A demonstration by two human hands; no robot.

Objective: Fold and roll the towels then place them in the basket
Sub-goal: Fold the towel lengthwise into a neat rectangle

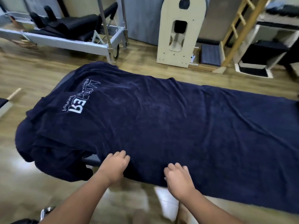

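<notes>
A: Where is the towel?

B: The navy towel [161,120] lies spread lengthwise over a padded bench [91,160], which shows only as a grey edge under the cloth near the left hand. The towel's left end hangs off the bench in loose folds, and its right end runs out of view. White lettering [77,101] is stitched near the left end and reads upside down from this side.

A: And the 2 hands?

B: Both sit on the near edge of the towel, side by side and a little apart. The left hand [115,165] has its fingers curled over the hem, gripping the cloth. The right hand [178,175] does the same, knuckles up, fingers bent into the fabric. Both forearms reach in from the bottom of the view.

A: What else is around?

B: A wooden floor [32,73]. Behind the bench stands a grey-framed exercise machine [68,38] with black pads, a cream wooden panel [179,33] with cut-outs, and a wooden ladder [239,29] leaning to the right. A folded dark pad [210,54] rests on the floor beside the panel. No basket can be made out.
</notes>
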